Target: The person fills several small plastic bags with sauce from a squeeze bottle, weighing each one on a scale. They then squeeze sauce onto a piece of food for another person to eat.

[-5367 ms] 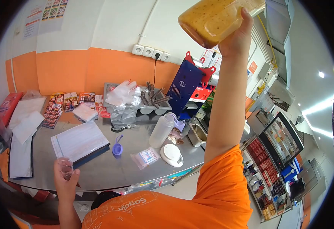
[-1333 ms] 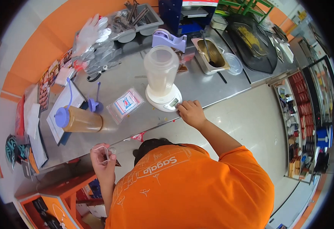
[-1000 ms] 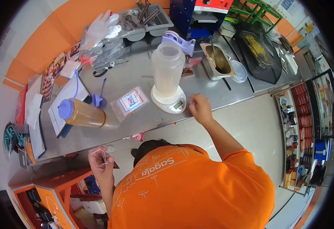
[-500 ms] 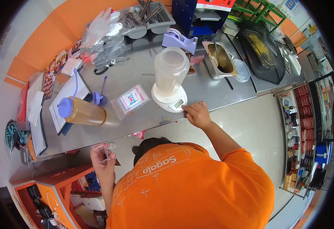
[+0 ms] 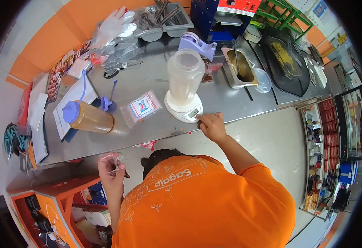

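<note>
My left hand (image 5: 112, 171) is closed round a small clear plastic cup (image 5: 111, 163) in front of the counter's edge. A fingertip of my right hand (image 5: 214, 125) touches the front of the white scale (image 5: 184, 111) beside its display; its other fingers are curled. On the scale stands a tall translucent container (image 5: 185, 76), open at the top. Left of the scale lies a clear bag with a blue and red label (image 5: 142, 106). A jar of brown contents with a purple lid (image 5: 91, 118) is farther left, next to a small purple scoop (image 5: 108, 103).
Metal counter (image 5: 148, 82) holds scissors (image 5: 120, 69), a purple tape dispenser (image 5: 197, 45), a metal pan (image 5: 239, 72), a clear round lid (image 5: 262, 80) and a black tray (image 5: 284, 62). Grey bins (image 5: 175, 25) stand behind. An orange cabinet (image 5: 51, 202) is lower left, shelves (image 5: 329, 140) right.
The view has shifted slightly. My right hand stays at the scale's front and my left hand still holds the cup; nothing else has visibly moved.
</note>
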Demonstrator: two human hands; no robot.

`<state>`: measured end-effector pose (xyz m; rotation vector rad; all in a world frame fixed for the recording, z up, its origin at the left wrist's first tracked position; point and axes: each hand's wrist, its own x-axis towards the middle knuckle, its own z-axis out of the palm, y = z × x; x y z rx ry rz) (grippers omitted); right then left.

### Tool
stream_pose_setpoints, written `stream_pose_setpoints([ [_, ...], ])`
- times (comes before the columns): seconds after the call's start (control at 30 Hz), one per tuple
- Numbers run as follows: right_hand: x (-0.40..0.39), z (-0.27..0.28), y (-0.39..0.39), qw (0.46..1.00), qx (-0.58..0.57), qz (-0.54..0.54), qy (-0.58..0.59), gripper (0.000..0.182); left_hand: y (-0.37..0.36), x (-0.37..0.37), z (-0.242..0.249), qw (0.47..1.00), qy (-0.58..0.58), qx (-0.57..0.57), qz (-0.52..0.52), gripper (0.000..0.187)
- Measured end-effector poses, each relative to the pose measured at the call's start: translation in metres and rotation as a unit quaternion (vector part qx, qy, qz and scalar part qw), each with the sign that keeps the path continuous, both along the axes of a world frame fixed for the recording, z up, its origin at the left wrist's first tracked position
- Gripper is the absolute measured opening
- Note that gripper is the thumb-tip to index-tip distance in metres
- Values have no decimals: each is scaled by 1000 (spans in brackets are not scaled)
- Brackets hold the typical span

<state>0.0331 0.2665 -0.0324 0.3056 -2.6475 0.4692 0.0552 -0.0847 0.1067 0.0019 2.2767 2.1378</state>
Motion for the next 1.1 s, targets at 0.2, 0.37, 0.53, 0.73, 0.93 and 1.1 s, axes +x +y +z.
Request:
stream_pose_setpoints([
  [0.2,-2,-3,1,1000,-3,8,12,25,-4,1,-8,1000,18,-21,2,36],
  [0.37,-7,-8,1,1000,-8,8,15,18,2,0,-1,1000,-7,-19,-7,35],
  [0.53,-14,-10,-1,1000,-7,5,26,12,5,-2,-6,999,1,-33,-12,35],
  [0.73,-10,-13,-4,999,-9,-12,33,12,9,-1,-1,1000,-1,-25,-9,34],
  [0.93,-4,4,-2,993,-92,-48,-52,14,0,3,-5,999,11,-37,-4,35],
  [1.1,-24,15,11,951,-229,-94,-187,10,-3,3,-6,999,11,-36,-1,34],
])
